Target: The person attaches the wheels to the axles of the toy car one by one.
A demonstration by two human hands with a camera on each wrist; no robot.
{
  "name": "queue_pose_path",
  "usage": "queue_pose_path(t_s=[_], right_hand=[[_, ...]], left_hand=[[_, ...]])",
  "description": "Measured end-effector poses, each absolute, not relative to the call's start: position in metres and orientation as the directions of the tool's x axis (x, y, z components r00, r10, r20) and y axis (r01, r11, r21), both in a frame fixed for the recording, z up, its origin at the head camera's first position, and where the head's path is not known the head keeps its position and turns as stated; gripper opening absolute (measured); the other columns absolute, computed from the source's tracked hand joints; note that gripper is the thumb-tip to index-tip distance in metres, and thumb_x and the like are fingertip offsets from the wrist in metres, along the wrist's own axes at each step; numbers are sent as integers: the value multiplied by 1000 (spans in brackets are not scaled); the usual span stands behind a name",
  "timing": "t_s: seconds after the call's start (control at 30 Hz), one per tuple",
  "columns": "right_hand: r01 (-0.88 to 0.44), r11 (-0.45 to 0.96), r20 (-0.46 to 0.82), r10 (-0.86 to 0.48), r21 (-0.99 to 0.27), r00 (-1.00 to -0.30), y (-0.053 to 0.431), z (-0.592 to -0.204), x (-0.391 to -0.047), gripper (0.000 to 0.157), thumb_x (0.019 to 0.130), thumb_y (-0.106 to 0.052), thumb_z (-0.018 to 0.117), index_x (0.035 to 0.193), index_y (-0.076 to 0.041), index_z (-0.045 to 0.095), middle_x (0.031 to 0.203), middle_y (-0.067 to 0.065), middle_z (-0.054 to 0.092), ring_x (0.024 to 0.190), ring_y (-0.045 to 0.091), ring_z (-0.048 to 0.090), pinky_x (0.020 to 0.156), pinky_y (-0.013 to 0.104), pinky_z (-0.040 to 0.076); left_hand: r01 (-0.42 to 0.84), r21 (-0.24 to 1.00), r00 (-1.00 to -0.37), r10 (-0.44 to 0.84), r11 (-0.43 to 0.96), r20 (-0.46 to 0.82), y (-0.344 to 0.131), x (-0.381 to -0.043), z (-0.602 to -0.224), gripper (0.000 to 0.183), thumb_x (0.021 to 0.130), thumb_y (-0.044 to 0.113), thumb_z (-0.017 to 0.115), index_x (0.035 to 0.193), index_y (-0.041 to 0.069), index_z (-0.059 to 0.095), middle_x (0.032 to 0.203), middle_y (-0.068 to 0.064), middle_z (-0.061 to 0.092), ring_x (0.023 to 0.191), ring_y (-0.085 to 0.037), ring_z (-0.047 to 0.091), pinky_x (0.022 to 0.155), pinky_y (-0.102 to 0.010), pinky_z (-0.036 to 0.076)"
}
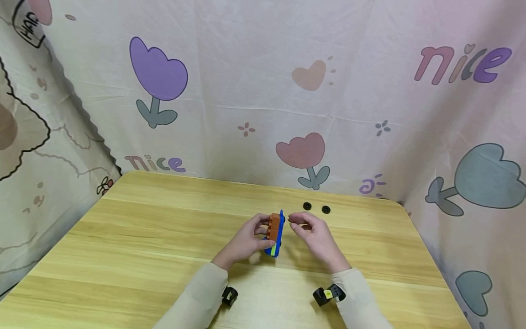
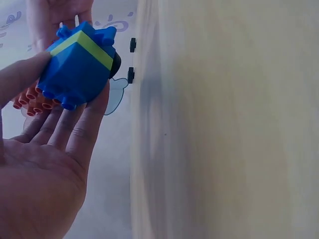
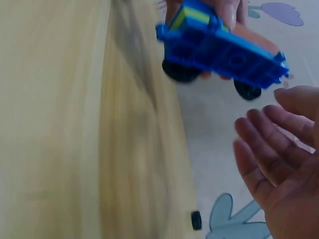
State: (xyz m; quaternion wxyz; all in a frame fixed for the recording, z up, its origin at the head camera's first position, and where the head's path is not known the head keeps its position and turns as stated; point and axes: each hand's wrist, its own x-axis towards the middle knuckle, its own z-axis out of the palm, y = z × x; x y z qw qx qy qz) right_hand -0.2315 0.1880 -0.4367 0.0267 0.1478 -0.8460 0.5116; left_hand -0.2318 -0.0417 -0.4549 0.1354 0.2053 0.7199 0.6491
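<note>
My left hand point(image 1: 245, 238) grips a toy truck point(image 1: 281, 230) built of blue and orange blocks, tipped on its side above the table. A lime stripe crosses its blue front, and orange blocks point(image 2: 35, 102) with round studs sit behind. In the right wrist view the blue underside of the truck point(image 3: 224, 56) faces me, with two black wheels point(image 3: 180, 71) along one side. Just right of it, my right hand point(image 1: 316, 235) hovers apart from the truck with its fingers loosely bent and nothing held.
Two loose black wheels point(image 1: 307, 206) lie on the wooden table point(image 1: 144, 237) beyond the right hand. A patterned curtain point(image 1: 238, 68) hangs behind the table and along its sides. Each wrist carries a small black camera point(image 1: 323, 296).
</note>
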Motion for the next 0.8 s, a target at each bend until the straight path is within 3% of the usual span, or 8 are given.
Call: queue_pose_path(t_s=[0.23,0.43,0.63,0.8], right_hand=[[-285,602,190,-217,-746,-957,205,-433,-245,28,94,-11,66,121,-2,66,116,11,65,108,26,60,92,45,48],[-223,722,138,-176,-655,-975,239,-430,-260,38,93,-13,66,129,-1,61,133,19,56,122,40,50,101,55,40],[-168,780,79,-151,-603,-985,273,-434,-279,49,95,-13,63,139,2,50,142,26,45,132,46,38,108,59,27],[-150,797,35,-160,-585,-986,289,-444,-294,52,95,-14,63,141,4,47,144,28,42,132,47,37,108,60,26]], left_hand=[[119,989,-891,449,91,65,-44,-232,-453,60,88,4,73,140,3,43,127,-10,58,106,-26,59,90,-42,50],[117,988,-897,438,97,63,-44,-231,-452,62,88,2,72,141,3,41,128,-10,57,106,-27,58,92,-42,49],[115,989,-899,434,96,63,-45,-232,-452,64,87,2,73,142,2,41,128,-12,56,106,-28,58,91,-40,50],[112,989,-897,438,94,60,-43,-232,-452,63,87,1,73,142,2,41,129,-13,57,107,-28,58,90,-40,51]])
